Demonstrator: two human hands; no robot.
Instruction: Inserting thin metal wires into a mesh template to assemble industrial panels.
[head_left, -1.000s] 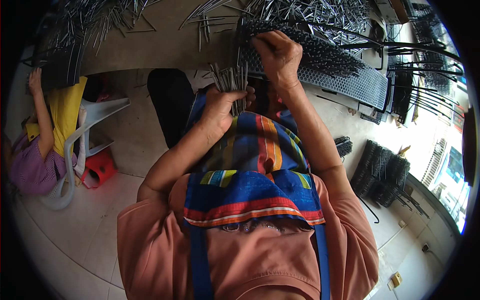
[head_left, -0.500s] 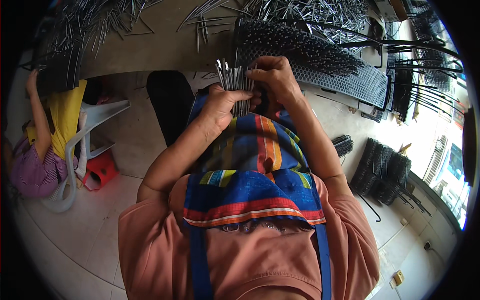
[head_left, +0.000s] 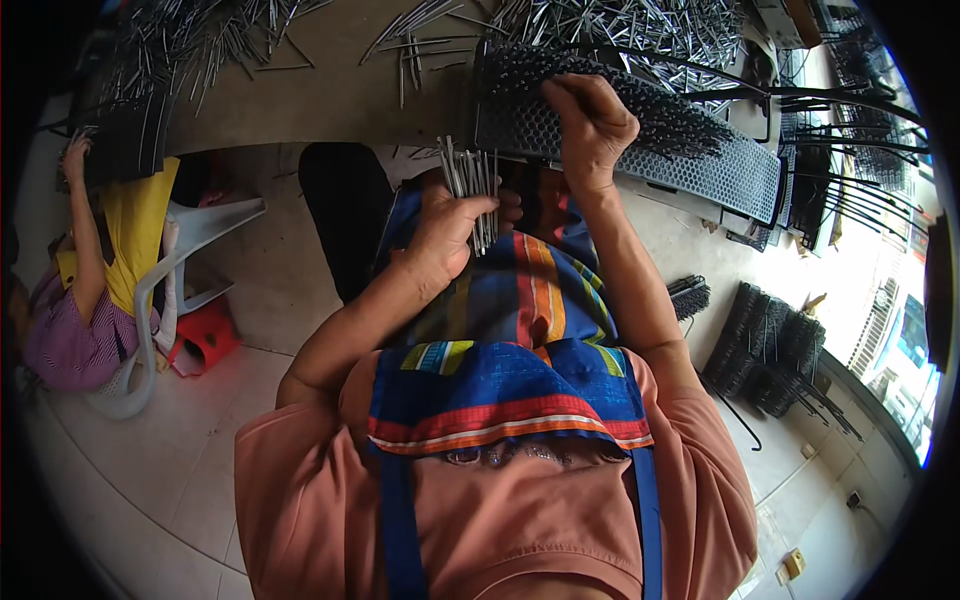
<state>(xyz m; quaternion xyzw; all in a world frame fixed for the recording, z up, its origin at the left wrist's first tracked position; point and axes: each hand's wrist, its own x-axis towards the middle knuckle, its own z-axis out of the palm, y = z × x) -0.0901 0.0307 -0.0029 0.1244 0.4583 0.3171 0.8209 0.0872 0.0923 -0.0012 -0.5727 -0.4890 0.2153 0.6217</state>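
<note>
My left hand (head_left: 445, 230) is wrapped round a bunch of thin grey metal rods (head_left: 469, 172), held above my lap at the bench's front edge. The rods stand roughly upright, their tops fanned a little. My right hand (head_left: 597, 130) hovers over a perforated metal rack (head_left: 740, 178), its fingers pinched together. Whatever the pinch holds, if anything, cannot be made out. Many dark rods (head_left: 690, 130) stand in the rack's holes, in a dense band along its far side; bare holes show along the near side.
Loose metal rods (head_left: 625, 30) lie heaped behind the rack, with another pile (head_left: 215, 40) at the far left of the bench (head_left: 330, 95). A co-worker's arm (head_left: 85, 230) reaches to a dark rack at left, by a grey plastic chair (head_left: 210, 215). Bundled black racks (head_left: 765, 345) stand on the floor at right.
My right hand has moved from the rod bunch up and right to above the rack. My left hand still grips the bunch, which has tilted slightly.
</note>
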